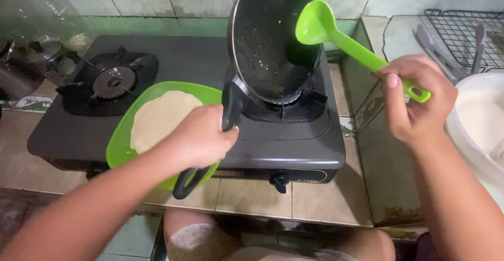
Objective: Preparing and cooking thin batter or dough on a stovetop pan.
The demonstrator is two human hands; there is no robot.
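Head view, looking down at a black two-burner gas stove [294, 145] that sits on a tiled surface [325, 198]. The left hand [202, 137] has its fingers wrapped tight round the black handle [231, 106] of a dark round non-stick frying pan [270, 35], and the pan is tipped steeply up on its near edge above the right burner [286, 103], with its inside facing the camera. Pale crumbs and smears speckle the pan's inner face. The right hand [417, 101] is closed on the handle of a bright green plastic ladle [344, 38]; the ladle's bowl is up in front of the pan's upper right rim, and whether it touches the pan I cannot tell.

Under the left wrist, on the middle of the stove, lies a bright green plastic plate [118, 145] that carries a thin, pale, round flatbread or crepe [160, 119]. The plate's near edge juts out over the front of the stove. The left burner [113, 80] is bare.

At the right edge, just beside the right forearm, stands a white bowl [467, 90] holding a pale batter-like mass [483, 122]. Behind it is a black wire rack [462, 35]. At the far left are a small metal pot with a lid [34, 54] and a clear bottle [44, 9], both blurred.
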